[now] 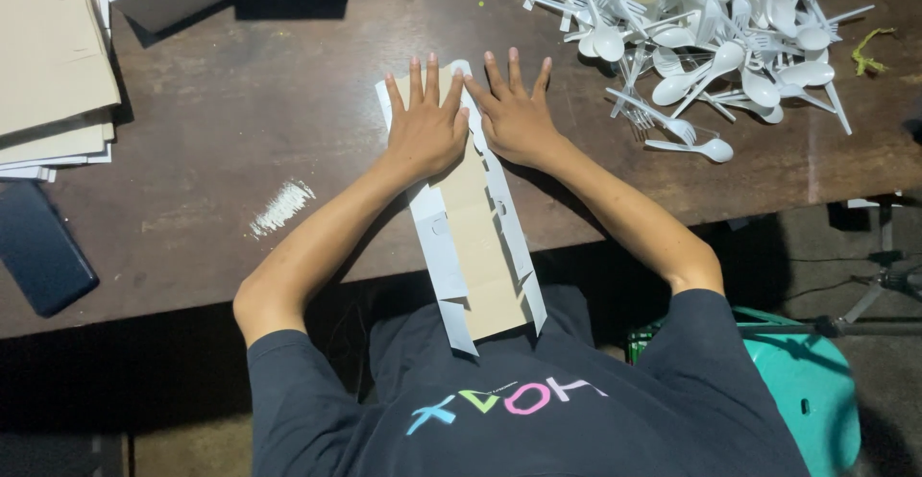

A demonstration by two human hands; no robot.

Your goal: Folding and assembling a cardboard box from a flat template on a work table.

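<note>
on the dark wooden table (240, 141), left hand (424, 123) and right hand (514, 112) press flat, fingers spread wide, side by side on a long unfolded cardboard box blank (478, 237) overhanging the edge toward 6 o'clock; white plastic cutlery pile (711, 25) at 2 o'clock, stacked cardboard sheets (48, 64) at 10 o'clock

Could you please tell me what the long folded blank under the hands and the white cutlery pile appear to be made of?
The long folded blank looks like thin cardboard: matte brown inside, grey-white side flaps, creased folds. The white cutlery pile looks like glossy moulded plastic, thin and uniformly white. Both hands, left and right, press flat on the blank.
</note>
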